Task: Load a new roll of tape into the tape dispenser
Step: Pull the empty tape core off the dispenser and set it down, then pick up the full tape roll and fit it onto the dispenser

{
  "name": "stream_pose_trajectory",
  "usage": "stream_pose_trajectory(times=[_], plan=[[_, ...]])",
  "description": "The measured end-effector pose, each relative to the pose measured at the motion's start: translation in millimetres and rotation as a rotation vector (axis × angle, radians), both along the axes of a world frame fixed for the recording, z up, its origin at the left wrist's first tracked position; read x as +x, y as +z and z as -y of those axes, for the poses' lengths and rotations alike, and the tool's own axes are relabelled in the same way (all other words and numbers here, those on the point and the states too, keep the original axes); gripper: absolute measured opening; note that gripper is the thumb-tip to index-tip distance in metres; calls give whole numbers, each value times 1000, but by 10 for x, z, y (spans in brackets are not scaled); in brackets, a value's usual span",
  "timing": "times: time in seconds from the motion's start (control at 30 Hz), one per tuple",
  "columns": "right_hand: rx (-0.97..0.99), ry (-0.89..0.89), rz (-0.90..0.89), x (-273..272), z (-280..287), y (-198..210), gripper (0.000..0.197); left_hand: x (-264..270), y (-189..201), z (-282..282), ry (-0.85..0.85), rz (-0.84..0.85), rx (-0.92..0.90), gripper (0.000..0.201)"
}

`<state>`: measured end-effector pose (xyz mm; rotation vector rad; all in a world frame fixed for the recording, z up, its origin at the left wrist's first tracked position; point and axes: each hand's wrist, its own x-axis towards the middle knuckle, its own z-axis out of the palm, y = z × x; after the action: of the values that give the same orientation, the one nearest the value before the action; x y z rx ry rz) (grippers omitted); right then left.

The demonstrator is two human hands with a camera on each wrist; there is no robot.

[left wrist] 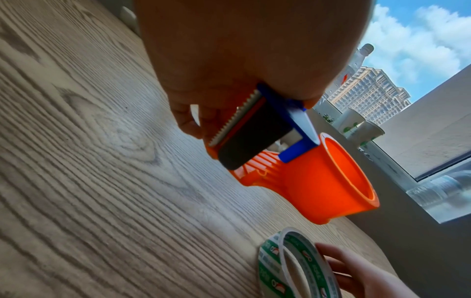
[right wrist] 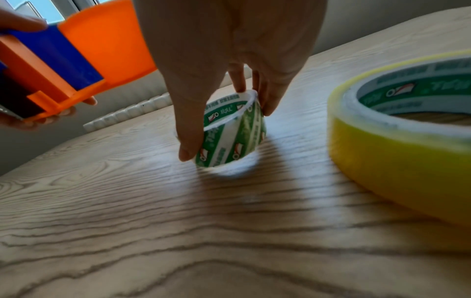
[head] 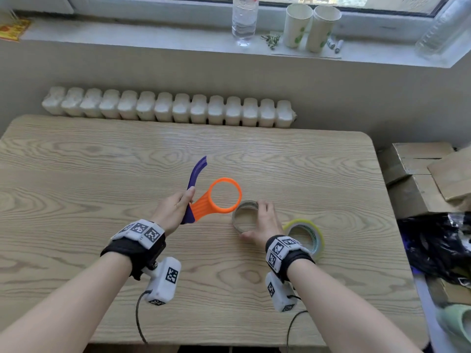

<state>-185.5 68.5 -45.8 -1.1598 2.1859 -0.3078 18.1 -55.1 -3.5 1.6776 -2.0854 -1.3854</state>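
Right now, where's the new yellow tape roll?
In the head view the yellow tape roll lies flat on the table, right of centre, just beyond the right hand, which grips the empty core.

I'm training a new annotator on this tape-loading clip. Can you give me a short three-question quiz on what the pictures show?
1. True or false: the left hand holds the tape dispenser above the table.
2. What is the right hand gripping? A) yellow tape roll B) empty tape core C) paper cup
3. Fill in: the dispenser's orange ring holds ____ roll.

Key: 1 true; 2 B, thumb and fingers pinch its rim while it sits tilted on the table; 3 no.
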Motion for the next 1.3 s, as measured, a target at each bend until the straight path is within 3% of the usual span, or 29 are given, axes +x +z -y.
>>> stream_pose_trajectory(times=[0.2, 0.33, 0.47, 0.6, 0.9, 1.03, 1.3], plan=[[-18, -7, 39, 26, -21, -29, 97, -61, -11, -98, -20, -7, 6, 87], [-41, 30, 48, -57, -104, 25, 112, -121, -43, -181, -59, -10, 13, 80], [-7, 79, -108, -266, -342, 84, 114, -261, -67, -264, -54, -54, 36, 75], [73, -15, -185, -431, -621, 74, 120, -408, -115, -400, -64, -100, 81, 73], [191, -170, -116, -575, -910, -21, 130, -474, -96, -568, -99, -113, 71, 49], [149, -214, -92, -567, -911, -18, 124, -449, -79, -607, -101, -94, 47, 47], [7, -231, -138, -555, -870, 327, 119, -342, -17, -569, -30, -53, 81, 65]])
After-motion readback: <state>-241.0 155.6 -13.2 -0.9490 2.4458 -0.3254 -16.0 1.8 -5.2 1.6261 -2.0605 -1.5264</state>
